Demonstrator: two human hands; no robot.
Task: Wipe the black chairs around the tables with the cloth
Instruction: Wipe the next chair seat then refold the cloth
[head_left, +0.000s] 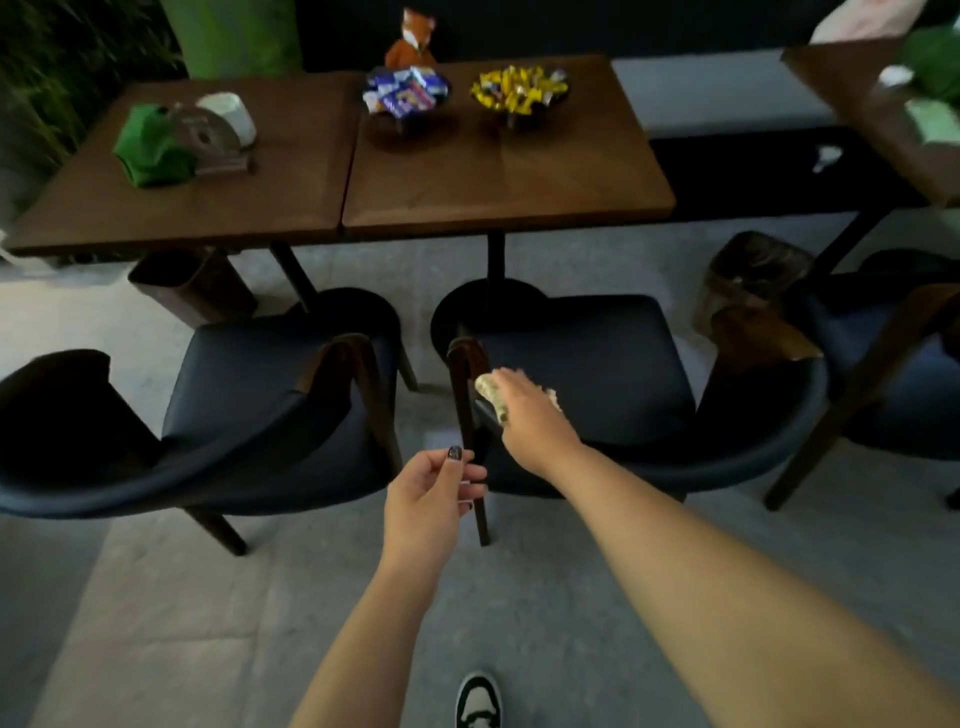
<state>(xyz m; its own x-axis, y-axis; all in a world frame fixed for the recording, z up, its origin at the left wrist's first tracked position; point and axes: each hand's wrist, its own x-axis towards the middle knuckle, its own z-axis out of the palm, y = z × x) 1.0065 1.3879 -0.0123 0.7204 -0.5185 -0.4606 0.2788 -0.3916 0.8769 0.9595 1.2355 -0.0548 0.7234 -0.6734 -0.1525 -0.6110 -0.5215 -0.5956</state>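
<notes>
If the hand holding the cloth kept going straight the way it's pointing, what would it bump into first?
Probably the wooden armrest of the middle black chair. The right hand, gripping the cloth, points up and to the left, and the armrest lies just ahead. Depth is hard to judge, so it could pass slightly above it.

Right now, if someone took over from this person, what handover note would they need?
Right hand: grips the cloth, pressed on the left side of the middle chair, by its wooden arm.
Left hand: fingers loosely curled, holding nothing, just short of that chair's back.
Chairs: left chair and right chair sit beside it, all facing the tables.
Done: cannot tell which surfaces are already wiped.
Left: finish the middle chair, then check the other two.
</notes>
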